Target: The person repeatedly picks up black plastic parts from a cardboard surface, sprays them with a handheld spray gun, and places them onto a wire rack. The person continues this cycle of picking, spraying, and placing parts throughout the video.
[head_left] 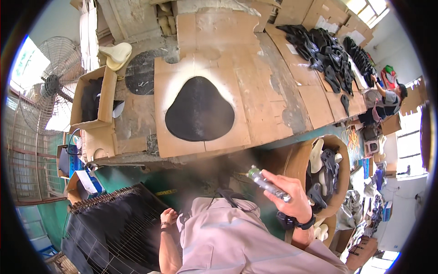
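Note:
A metal spray gun (269, 184) with a greenish ring near its nozzle is in my right hand (292, 196), fingers wrapped round it, held before my body and pointing toward the table. Hazy mist hangs between it and the table edge. On a cardboard sheet (166, 148) lies a black rounded-triangular piece (199, 109), its narrow end away from me, with whitish overspray around its far side. My left hand (169, 216) hangs low by my side, fingers curled in and nothing visible in them. It is nearest the wire rack (123, 219) draped with black sheets.
On the table's left are a cardboard box (93, 98) of dark pieces and a cream bike saddle (117, 54). Black saddle parts (319, 50) pile up at the right. A large carton (292, 160) of saddles stands beside my right arm. A fan (52, 84) is far left; another person (390, 98) works far right.

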The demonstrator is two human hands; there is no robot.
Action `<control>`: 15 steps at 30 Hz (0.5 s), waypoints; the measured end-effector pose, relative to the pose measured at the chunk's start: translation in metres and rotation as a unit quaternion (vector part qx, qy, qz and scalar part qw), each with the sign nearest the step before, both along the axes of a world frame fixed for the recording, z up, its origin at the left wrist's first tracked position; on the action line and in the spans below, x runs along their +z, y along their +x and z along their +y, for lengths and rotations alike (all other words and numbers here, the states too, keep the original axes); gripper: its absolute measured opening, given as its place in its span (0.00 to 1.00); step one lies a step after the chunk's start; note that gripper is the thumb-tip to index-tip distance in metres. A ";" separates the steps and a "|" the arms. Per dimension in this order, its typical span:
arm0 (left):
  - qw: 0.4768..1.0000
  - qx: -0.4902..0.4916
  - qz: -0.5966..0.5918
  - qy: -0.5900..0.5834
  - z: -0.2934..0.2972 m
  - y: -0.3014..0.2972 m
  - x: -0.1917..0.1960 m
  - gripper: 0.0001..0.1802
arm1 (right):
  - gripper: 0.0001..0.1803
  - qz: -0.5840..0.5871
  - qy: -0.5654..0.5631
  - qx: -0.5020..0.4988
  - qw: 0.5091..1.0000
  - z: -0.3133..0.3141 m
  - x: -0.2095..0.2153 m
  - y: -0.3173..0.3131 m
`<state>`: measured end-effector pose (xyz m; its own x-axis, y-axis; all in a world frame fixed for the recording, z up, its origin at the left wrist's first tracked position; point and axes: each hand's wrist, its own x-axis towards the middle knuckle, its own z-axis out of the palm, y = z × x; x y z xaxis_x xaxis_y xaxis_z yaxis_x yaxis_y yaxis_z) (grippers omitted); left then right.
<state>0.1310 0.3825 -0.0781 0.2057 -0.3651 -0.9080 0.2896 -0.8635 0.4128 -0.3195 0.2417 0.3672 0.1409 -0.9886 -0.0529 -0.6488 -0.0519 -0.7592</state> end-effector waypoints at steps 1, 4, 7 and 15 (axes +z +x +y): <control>1.000 0.016 0.015 -0.006 -0.001 0.000 -0.001 0.21 | 0.31 -0.011 -0.032 -0.027 0.999 0.002 0.000 -0.002; 1.000 0.017 -0.019 -0.002 0.000 -0.003 -0.004 0.19 | 0.28 -0.022 -0.017 -0.136 0.990 0.006 0.003 -0.008; 0.996 -0.050 -0.080 -0.001 0.004 -0.003 -0.004 0.18 | 0.27 -0.003 0.026 -0.130 0.991 0.007 0.003 -0.006; 0.991 -0.086 -0.096 -0.047 0.002 -0.001 0.009 0.16 | 0.31 -0.100 -0.044 -0.042 0.993 -0.016 -0.019 0.035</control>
